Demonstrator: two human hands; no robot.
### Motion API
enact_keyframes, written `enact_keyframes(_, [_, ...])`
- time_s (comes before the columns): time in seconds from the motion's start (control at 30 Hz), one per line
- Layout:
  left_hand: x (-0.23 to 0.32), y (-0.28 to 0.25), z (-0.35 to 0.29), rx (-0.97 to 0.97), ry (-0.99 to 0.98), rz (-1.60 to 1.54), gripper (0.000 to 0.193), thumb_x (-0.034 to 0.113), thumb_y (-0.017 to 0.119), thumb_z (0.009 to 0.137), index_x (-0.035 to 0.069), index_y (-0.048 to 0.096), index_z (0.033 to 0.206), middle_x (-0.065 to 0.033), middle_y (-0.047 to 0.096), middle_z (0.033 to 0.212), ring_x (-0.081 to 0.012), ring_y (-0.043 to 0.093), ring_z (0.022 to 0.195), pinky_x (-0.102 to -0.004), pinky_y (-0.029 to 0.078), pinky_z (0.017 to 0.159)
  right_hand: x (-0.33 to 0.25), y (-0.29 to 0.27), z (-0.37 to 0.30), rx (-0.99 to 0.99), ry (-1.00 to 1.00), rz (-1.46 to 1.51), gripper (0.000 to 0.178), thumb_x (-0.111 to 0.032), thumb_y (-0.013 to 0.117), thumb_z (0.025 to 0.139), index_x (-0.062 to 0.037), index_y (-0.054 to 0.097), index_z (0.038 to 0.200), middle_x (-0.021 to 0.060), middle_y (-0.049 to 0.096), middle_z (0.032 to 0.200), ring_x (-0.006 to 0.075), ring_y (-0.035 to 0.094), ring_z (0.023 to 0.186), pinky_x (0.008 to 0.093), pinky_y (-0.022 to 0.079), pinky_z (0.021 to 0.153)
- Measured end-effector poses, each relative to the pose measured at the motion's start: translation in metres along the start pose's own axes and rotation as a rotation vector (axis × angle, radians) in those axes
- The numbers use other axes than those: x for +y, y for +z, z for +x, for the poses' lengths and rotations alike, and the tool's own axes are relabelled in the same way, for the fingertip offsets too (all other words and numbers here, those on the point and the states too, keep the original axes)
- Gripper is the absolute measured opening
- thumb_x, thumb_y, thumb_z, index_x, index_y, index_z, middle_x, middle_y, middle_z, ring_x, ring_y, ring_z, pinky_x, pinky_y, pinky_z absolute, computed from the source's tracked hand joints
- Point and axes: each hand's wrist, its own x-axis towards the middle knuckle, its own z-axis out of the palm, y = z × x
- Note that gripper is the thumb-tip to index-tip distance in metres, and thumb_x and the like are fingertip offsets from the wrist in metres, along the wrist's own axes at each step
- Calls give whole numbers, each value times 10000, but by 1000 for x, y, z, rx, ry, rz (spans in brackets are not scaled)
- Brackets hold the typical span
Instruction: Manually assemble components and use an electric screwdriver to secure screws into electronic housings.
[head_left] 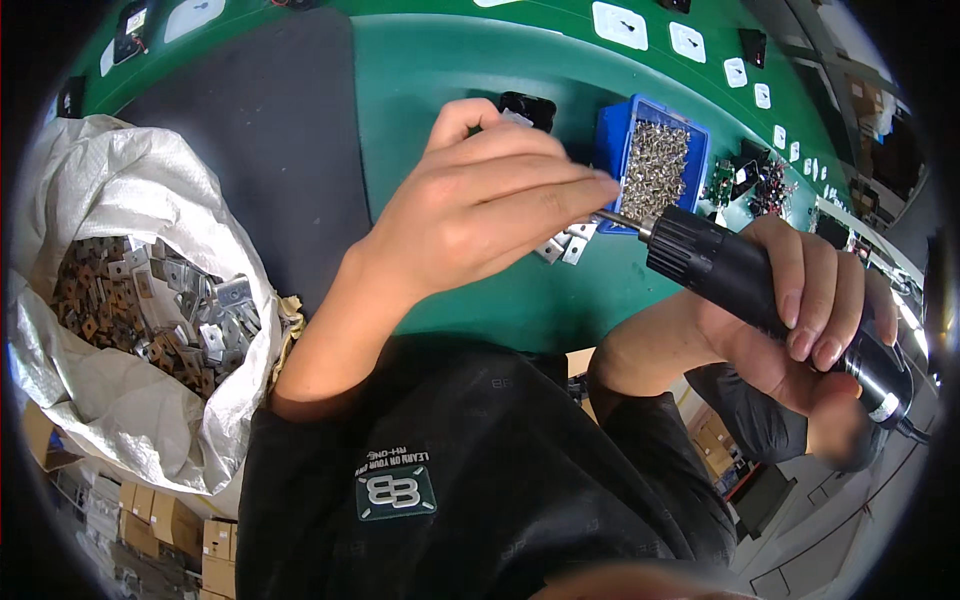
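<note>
My right hand (810, 300) is wrapped round a black electric screwdriver (715, 262), its bit pointing left toward my other hand. My left hand (490, 195) has its fingers pinched together at the tip of the bit; whatever they hold is hidden behind them. Just beyond the bit stands a blue bin (612, 140) filled with small silvery screws (655, 165). Several small metal plates with holes (573, 245) lie on the green mat below my left fingertips. A black part (530, 108) shows partly behind my left hand.
At the left, an open white woven sack (120, 440) holds many metal brackets (190, 310). A dark grey mat (260, 150) covers part of the green table. Circuit boards and wired parts (770, 185) lie right of the bin. A dark sleeve (745, 410) shows below my right forearm.
</note>
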Motion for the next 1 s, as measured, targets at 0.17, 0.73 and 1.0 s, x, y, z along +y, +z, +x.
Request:
enact_keyframes(0.17, [-11, -31, 10, -234, -252, 43, 874, 212, 819, 519, 86, 468, 1310, -78, 513, 1302, -291, 482, 1174, -384, 341, 961, 4, -7, 6, -41, 45, -118, 395, -223, 695, 721, -125, 573, 1084, -57, 567, 746, 54, 528, 654, 208, 412, 693])
enact_keyframes(0.73, [-19, -17, -5, -350, -456, 174, 691, 189, 772, 552, 121, 541, 1199, -77, 550, 1133, -278, 474, 1097, -392, 336, 960, 58, -22, 6, -105, -14, -185, 418, -127, 556, 789, -145, 423, 1185, 32, 496, 767, 163, 485, 644, 348, 412, 659])
enact_keyframes(1.0, [-19, -16, -4, -335, -454, 178, 671, 183, 767, 553, 125, 564, 1190, -72, 559, 1118, -263, 489, 1080, -387, 342, 948, 64, -23, 6, -106, -21, -237, 433, -128, 573, 774, -140, 422, 1179, 44, 493, 748, 166, 479, 595, 346, 421, 622])
